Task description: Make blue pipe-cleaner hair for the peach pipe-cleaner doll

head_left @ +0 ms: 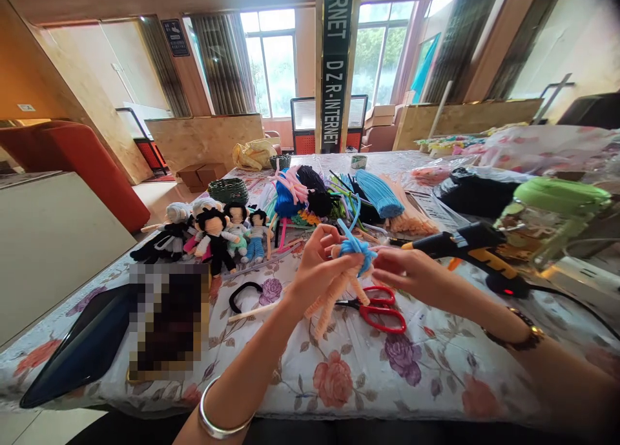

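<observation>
My left hand (317, 264) is closed around a small pipe-cleaner doll (334, 296) with peach limbs hanging down. Blue pipe cleaner (361, 248) is wrapped about its head, and loose blue ends stick up above. From the other side, the fingers of my right hand (400, 267) are pressed together at the blue strands; their tips are partly hidden. Red-handled scissors (382, 319) lie on the table just below the doll. A black pipe cleaner (245, 290) curves on the cloth to the left.
Finished dolls (213, 232) sit at the left behind a pixelated item (169, 322). Bundles of pipe cleaners (378, 196) lie at the back. A glue gun (460, 248) with a cord and a green-lidded jar (557, 206) are at the right. A flowered cloth (334, 380) covers the table.
</observation>
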Motion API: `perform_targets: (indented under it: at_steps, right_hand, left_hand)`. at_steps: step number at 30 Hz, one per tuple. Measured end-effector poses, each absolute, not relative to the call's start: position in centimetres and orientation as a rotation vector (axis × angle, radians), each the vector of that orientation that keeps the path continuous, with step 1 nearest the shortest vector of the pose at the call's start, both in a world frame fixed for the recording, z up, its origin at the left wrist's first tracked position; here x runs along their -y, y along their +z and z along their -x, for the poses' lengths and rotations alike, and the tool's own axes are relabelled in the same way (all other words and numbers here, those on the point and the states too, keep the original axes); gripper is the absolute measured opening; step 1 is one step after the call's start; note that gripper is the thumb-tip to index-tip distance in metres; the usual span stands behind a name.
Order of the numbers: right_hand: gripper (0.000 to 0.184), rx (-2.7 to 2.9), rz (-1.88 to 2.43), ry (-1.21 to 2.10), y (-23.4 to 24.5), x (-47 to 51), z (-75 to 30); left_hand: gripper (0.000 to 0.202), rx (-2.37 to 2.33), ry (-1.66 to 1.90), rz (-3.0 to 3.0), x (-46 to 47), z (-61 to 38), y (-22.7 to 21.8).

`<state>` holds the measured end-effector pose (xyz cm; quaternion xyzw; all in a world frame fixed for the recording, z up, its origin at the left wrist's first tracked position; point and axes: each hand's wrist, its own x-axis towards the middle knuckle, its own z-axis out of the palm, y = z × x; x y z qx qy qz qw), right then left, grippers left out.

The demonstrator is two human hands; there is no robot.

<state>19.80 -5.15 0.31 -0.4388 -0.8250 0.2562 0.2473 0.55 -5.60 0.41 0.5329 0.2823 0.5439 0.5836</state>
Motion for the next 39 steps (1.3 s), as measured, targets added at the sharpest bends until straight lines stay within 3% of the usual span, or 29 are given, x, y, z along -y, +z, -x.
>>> perform_targets:
  at_steps: [5, 12, 20, 27, 33, 39]
  right_hand:
    - [0.012, 2.74, 1.133, 0.702, 0.8, 6.8, -19.2]
    - [0.011, 2.761, 1.134, 0.588, 0.0, 7.0, -18.7]
    - [0.014, 2.717, 1.248, 0.779, 0.6, 7.0, -18.4]
    - [0.01, 2.778, 1.281, 0.419, -0.2, 7.2, -18.6]
    - [0.023, 2.698, 1.369, 0.274, -1.6, 6.5, -20.2]
    - [0.018, 2.5, 1.578, 0.204, 0.1, 6.5, -20.4]
  left_hand:
    - [0.044, -0.63, 1.319, -1.197, 5.4, -0.3, 0.5]
    - [0.055, -0.608, 1.343, -1.198, 5.3, -0.2, 0.6]
    - [0.037, -0.614, 1.34, -1.243, 5.2, -0.1, 0.3]
    - [0.034, -0.625, 1.337, -1.258, 5.3, -0.1, 0.3]
    - [0.036, -0.616, 1.349, -1.262, 5.3, -0.1, 0.4]
    - [0.038, -0.615, 1.354, -1.259, 5.3, -0.1, 0.5]
